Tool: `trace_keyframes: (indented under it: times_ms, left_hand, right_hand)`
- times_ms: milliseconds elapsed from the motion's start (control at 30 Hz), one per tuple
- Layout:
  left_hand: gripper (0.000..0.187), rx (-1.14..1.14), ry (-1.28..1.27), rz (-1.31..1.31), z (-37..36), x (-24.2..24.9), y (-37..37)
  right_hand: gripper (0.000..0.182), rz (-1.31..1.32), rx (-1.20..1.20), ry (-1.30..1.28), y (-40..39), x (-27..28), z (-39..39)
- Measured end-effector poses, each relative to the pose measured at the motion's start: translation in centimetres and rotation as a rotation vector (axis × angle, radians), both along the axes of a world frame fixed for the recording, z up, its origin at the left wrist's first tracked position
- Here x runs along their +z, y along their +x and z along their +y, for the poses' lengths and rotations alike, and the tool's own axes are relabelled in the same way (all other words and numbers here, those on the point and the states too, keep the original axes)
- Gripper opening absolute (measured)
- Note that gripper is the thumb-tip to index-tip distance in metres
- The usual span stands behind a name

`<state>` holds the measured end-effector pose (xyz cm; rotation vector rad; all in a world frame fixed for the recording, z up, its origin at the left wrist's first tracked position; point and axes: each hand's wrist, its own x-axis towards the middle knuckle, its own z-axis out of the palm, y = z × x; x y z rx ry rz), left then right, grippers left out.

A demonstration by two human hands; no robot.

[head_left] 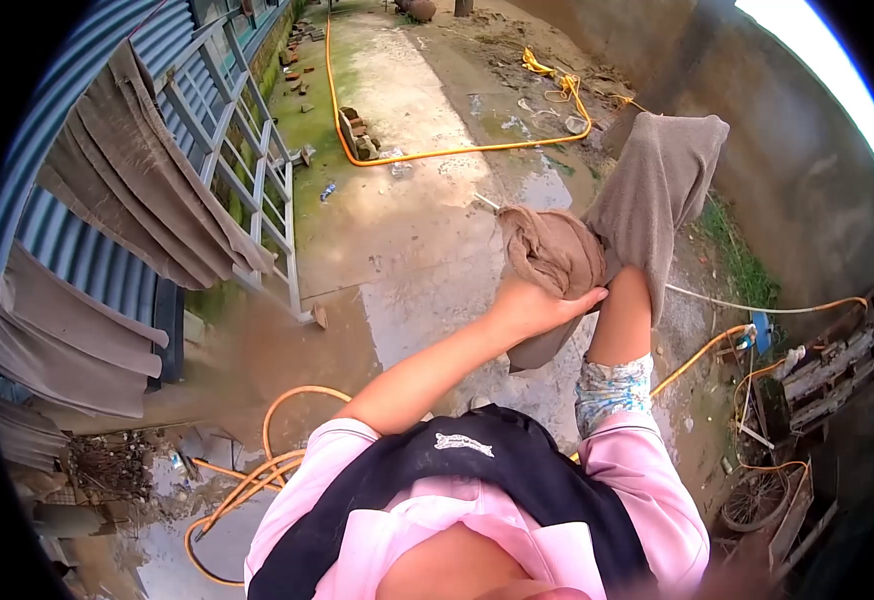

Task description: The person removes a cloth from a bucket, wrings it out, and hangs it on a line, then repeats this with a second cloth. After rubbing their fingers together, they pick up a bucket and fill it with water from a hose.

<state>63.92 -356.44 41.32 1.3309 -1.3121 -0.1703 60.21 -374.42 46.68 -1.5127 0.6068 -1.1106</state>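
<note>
Left hand [537, 305] closed around the bunched end of the cloth [557, 250], thumb and fingers wrapped tight on the wad, just left of the line [737, 305]. Right hand out of sight, buried under the same cloth higher up [657, 180]; forearm rising straight into the fabric, so no telling whether open or closed in there. Cloth draped over that raised arm, long axis running up and right from the gripped wad to the top corner, loose tail hanging down between the two arms. Left hand lower and nearer the body, right arm reaching farther out and higher. Thin pale line passing just behind the cloth, slanting down to the right toward the wall. Orange hose [437, 152] well beyond on the wet concrete [407, 230]. More cloths [127, 170] hung on the rail [257, 190] far left, well apart from both hands.
</note>
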Motion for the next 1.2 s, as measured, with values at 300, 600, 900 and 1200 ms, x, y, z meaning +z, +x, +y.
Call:
trace_keyframes:
  times_ms: [300, 600, 900, 1200]
  left_hand:
    - [0.037, 0.107, -0.26, -0.39, -0.4, 7.5, 7.0]
    - [0.034, 0.675, -0.445, -0.377, 5.3, 23.3, 17.8]
    - [0.026, 0.951, -0.129, -0.002, 11.8, 26.4, 40.6]
    - [0.042, 0.965, -0.442, 0.34, 13.2, 23.5, 38.7]
  right_hand:
    - [0.063, -0.02, 0.116, -0.112, -0.7, 1.8, -4.4]
    - [0.066, -0.268, -0.045, -0.935, 16.9, 18.8, -7.4]
    - [0.08, 0.674, -0.211, -0.991, 40.7, 30.3, -13.3]
    - [0.055, 0.659, -0.05, -1.091, 40.0, 23.3, -18.8]
